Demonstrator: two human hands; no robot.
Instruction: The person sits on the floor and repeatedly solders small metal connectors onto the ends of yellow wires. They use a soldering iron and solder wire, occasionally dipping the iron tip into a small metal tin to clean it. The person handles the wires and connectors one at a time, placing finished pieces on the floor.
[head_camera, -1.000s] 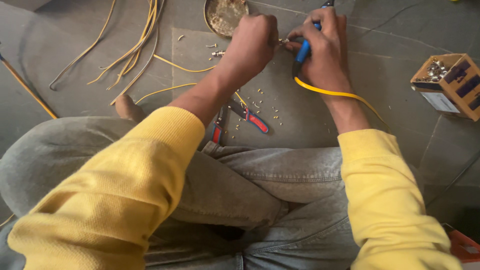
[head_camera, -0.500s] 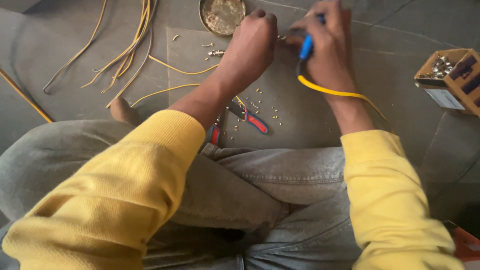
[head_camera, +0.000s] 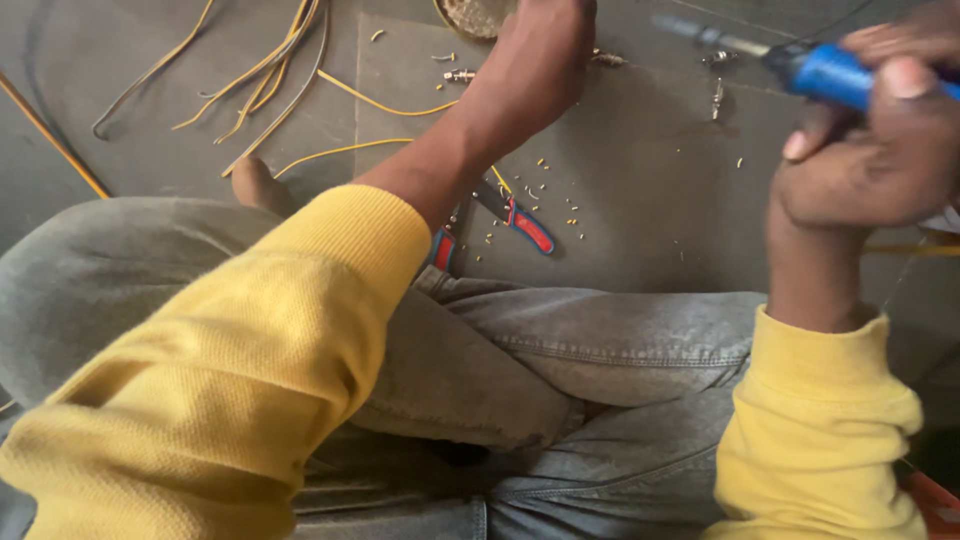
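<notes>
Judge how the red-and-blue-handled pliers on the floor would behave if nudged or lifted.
The pliers lie flat on the floor, handles splayed, so they would probably slide rather than roll. The hinged handles may swing when lifted. The handle covering looks grippy, not slippery. The left hand's forearm hides part of them.

The place looked like an informal electrical workshop, with the work done seated on a grey tiled floor (head_camera: 640, 200) rather than at a table. Lengths of yellow wire (head_camera: 260, 70) lay loose on the floor, up and to the left of a pair of red-and-blue-handled wire strippers (head_camera: 520, 215). Tiny yellow insulation offcuts (head_camera: 560, 190) were scattered just beside the strippers. Small metal connectors (head_camera: 460, 75) sat farther beyond them, near a round dish (head_camera: 475, 15) at the top edge. A blue-handled screwdriver (head_camera: 830, 72) completed the tools in view.
</notes>
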